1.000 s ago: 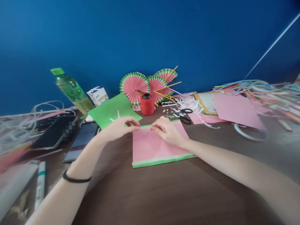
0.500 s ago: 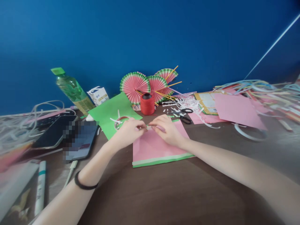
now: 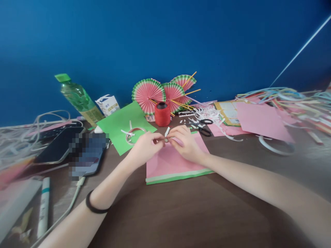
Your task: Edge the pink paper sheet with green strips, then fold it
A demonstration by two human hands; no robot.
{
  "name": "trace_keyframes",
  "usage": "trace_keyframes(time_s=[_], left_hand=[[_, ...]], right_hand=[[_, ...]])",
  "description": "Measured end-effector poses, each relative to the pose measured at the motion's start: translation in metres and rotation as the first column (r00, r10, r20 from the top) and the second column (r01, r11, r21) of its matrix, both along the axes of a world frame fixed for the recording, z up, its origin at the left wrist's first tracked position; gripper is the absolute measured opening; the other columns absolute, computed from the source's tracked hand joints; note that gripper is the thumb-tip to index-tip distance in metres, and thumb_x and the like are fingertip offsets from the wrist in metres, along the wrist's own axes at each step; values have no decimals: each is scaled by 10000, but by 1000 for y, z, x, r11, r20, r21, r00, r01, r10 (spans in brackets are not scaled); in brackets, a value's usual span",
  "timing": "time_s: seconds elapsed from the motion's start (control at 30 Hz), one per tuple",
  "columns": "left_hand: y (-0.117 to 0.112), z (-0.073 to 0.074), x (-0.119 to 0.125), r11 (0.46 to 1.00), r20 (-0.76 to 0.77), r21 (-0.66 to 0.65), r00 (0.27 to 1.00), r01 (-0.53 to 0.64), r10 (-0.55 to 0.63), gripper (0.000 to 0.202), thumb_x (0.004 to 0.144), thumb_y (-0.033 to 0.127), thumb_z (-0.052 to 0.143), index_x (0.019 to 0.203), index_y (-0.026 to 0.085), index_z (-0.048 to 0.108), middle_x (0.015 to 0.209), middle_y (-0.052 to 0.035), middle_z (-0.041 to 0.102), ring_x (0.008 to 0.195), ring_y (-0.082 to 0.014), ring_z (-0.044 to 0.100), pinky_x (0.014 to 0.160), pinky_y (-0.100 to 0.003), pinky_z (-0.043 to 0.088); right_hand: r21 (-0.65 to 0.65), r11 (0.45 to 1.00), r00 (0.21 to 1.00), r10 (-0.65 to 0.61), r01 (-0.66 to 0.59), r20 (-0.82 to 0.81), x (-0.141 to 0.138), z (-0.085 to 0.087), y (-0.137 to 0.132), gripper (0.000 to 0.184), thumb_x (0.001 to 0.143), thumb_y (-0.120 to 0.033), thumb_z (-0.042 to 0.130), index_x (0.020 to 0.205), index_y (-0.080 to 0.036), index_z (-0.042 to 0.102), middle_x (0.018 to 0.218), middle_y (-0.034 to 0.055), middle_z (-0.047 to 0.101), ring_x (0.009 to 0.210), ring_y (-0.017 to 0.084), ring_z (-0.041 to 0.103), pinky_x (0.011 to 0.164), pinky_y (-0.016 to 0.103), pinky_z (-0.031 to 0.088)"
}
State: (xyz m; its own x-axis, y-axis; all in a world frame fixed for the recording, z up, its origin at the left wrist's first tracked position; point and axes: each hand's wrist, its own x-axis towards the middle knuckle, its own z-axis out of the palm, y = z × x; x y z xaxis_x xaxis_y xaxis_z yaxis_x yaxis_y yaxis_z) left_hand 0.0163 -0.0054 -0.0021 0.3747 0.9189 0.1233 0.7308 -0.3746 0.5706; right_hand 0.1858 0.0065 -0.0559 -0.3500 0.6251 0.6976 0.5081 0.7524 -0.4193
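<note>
My left hand (image 3: 146, 148) and my right hand (image 3: 186, 144) meet fingertip to fingertip above a pink sheet of paper (image 3: 168, 163). Both are closed in a pinch at a small white strip (image 3: 167, 131), which sticks up from between the fingertips. Which fingers bear it is partly hidden. The sheet lies flat, with pale and green bands along its near edge. Left of it, a tape roll (image 3: 126, 137) rests on a green sheet (image 3: 129, 115) among white scraps. A red thread spool (image 3: 162, 117) stands just beyond my hands.
Watermelon-coloured paper fans (image 3: 148, 93) lean at the blue wall. Black scissors (image 3: 205, 131) lie by white paper shreds (image 3: 210, 115). A green bottle (image 3: 80, 100), a small carton (image 3: 107, 104), phones (image 3: 90, 155) and a marker (image 3: 43, 206) are on the left, a loose pink sheet (image 3: 262, 120) on the right.
My left hand has shifted slightly right, so its fingertips now touch those of my right hand. The white strip now shows upright above them. The pink sheet has stayed put.
</note>
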Motion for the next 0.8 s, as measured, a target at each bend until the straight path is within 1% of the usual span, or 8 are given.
trace_keyframes(time_s=[0.17, 0.33, 0.47, 0.6, 0.8], left_hand=[[-2, -6, 3, 998, 23, 51, 999, -33, 32, 230, 721, 201, 468, 765, 230, 691, 653, 9, 655, 688, -161, 483, 600, -260, 366], [-4, -9, 6, 995, 51, 85, 998, -53, 49, 200, 744, 244, 495, 732, 226, 694, 677, 0, 670, 680, -158, 478, 596, -256, 366], [-4, -10, 6, 994, 66, 97, 997, -56, 50, 208, 746, 201, 486, 733, 228, 691, 689, 13, 680, 671, -153, 472, 594, -256, 370], [-5, -11, 7, 990, 78, 128, 996, -59, 49, 200, 751, 196, 496, 730, 230, 692, 698, 21, 680, 667, -146, 474, 600, -251, 378], [-9, -14, 10, 978, 40, 186, 996, -91, 85, 198, 767, 209, 506, 720, 221, 698, 634, 5, 651, 642, -144, 476, 599, -254, 381]], right_hand=[[23, 1000, 1000, 13, -13, -5, 1, 0, -1, 99, 831, -186, 471, 814, -195, 569, 848, 41, 583, 836, 175, 475, 752, 347, 353], [23, 999, 999, 39, -39, -13, 2, 0, 0, 91, 830, -165, 470, 807, -182, 556, 838, 44, 564, 835, 172, 470, 765, 347, 361], [7, 998, 998, 62, -62, -30, 3, 0, 0, 107, 839, -161, 451, 811, -188, 551, 840, 42, 557, 837, 171, 473, 774, 349, 364], [10, 998, 997, 68, -67, -32, 3, 0, 1, 97, 828, -149, 464, 813, -188, 552, 842, 41, 553, 840, 173, 473, 778, 350, 368], [52, 997, 998, 58, -58, -9, 3, 1, 0, 92, 817, -139, 478, 801, -182, 557, 832, 46, 558, 824, 174, 477, 756, 346, 375]])
